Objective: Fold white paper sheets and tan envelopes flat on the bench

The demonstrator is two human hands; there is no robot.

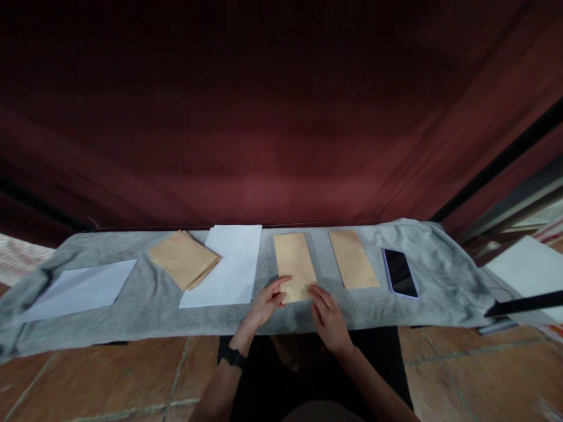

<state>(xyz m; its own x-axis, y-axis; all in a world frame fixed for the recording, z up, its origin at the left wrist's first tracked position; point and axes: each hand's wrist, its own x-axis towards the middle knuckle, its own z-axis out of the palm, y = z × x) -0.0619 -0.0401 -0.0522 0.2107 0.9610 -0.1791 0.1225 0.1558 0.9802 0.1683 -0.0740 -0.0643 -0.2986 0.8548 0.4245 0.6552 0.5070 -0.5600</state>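
A brown paper envelope (294,258) lies lengthwise before me on the grey cloth, its near end between my two hands. At its lower left edge, my left hand (266,302) grips it, index finger stretched across the top and thumb near the corner. My right hand (329,319) holds the lower right edge with its fingertips; part of the thumb's contact is hidden. To the right lies a second brown envelope (354,259), flat and apart from both hands. A stack of white paper (233,264) is just left of the held envelope.
Several brown envelopes (182,258) are piled at an angle, overlapping the white stack. More white sheets (83,287) lie far left. A phone (400,273) rests on the right of the cloth-covered table (444,275). Dark red fabric (281,146) rises behind the table.
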